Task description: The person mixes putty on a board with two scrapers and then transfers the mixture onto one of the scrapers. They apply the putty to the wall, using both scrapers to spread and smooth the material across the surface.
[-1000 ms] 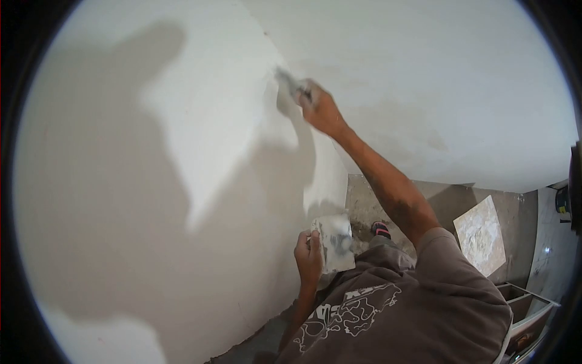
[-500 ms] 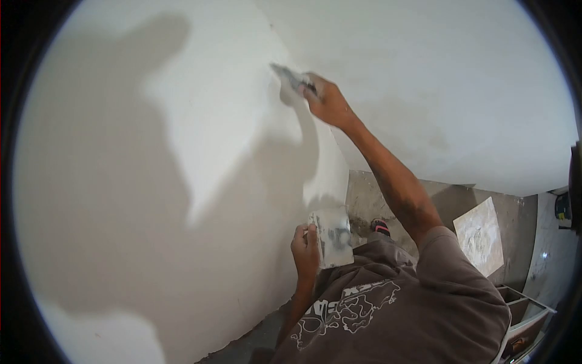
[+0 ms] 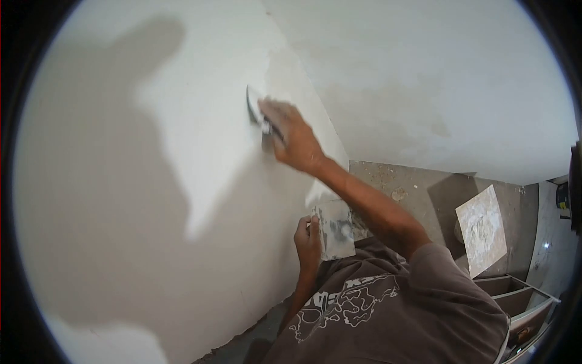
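Note:
My right hand (image 3: pixel 294 134) is wrapped round a putty knife (image 3: pixel 253 108), its blade against the white wall (image 3: pixel 212 109) to the left of the corner. A slightly darker patch shows on the wall above that hand. Lower down, close to my body, my left hand (image 3: pixel 308 238) grips a flat rectangular plate (image 3: pixel 337 230) by its left edge. Grey and whitish smears mark the plate's face. What lies behind the plate is hidden.
A second wall (image 3: pixel 436 91) meets the first at the corner. On the floor (image 3: pixel 388 179) at right, a square board (image 3: pixel 483 230) carries whitish paste. A metal-framed rack or ladder (image 3: pixel 515 297) stands at lower right, and a dark container (image 3: pixel 564 205) at the far right.
My right hand has moved down and left along the wall with the putty knife, away from the corner. The left hand and its plate have hardly shifted.

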Motion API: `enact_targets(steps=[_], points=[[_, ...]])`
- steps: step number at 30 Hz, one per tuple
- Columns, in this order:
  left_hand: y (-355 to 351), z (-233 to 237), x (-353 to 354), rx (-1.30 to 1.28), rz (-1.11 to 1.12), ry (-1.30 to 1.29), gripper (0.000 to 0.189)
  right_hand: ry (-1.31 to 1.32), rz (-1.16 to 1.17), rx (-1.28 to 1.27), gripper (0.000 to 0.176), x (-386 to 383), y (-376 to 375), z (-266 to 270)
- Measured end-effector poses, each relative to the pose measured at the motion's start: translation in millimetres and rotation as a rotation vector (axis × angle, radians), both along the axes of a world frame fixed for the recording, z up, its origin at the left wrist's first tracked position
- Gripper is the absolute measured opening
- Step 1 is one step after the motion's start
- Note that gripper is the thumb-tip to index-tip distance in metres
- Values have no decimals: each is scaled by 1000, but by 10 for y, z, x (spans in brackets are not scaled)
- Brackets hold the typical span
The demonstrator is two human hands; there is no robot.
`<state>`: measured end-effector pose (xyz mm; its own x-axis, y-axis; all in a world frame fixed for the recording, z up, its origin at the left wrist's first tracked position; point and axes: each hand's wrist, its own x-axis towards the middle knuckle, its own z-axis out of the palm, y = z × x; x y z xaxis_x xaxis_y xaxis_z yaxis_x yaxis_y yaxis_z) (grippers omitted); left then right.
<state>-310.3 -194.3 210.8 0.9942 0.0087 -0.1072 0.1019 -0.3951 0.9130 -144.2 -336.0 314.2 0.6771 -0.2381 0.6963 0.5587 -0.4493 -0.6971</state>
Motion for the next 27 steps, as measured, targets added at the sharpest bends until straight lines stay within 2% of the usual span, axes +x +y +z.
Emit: enact_targets(steps=[3,6,7,8,10,13,14,16,19,22,25,27], points=[[28,-56,48,-15,-43,-39,29,28,180,-28,53,-452,47,42],[49,-82,49,-34,-41,-21,30,128,507,89,43,-687,-267,79],[58,-96,47,-19,-31,-22,30,369,603,339,33,-854,-383,211],[57,-128,53,-6,-22,-25,31,466,567,361,31,-910,-521,170],[104,-264,47,-151,25,108,29,668,496,406,28,-972,-783,42],[38,-213,16,-489,88,270,28,424,674,937,23,-1035,-904,-269],[-18,-132,-1,-620,107,321,29,419,689,994,23,-1100,-926,-291],[-67,8,-27,-722,27,376,30,401,718,1107,24,-1275,-989,-273],[-136,209,-54,-775,-19,401,32,469,531,766,30,-1556,-1041,-330],[-217,255,-43,-853,-52,414,31,389,466,225,47,-2010,-1033,-103],[-273,195,-81,-1012,-120,356,30,-45,488,-368,64,-2077,-916,-305],[-376,276,-106,-1087,-180,349,30,-66,488,-562,57,-2184,-987,-248]])
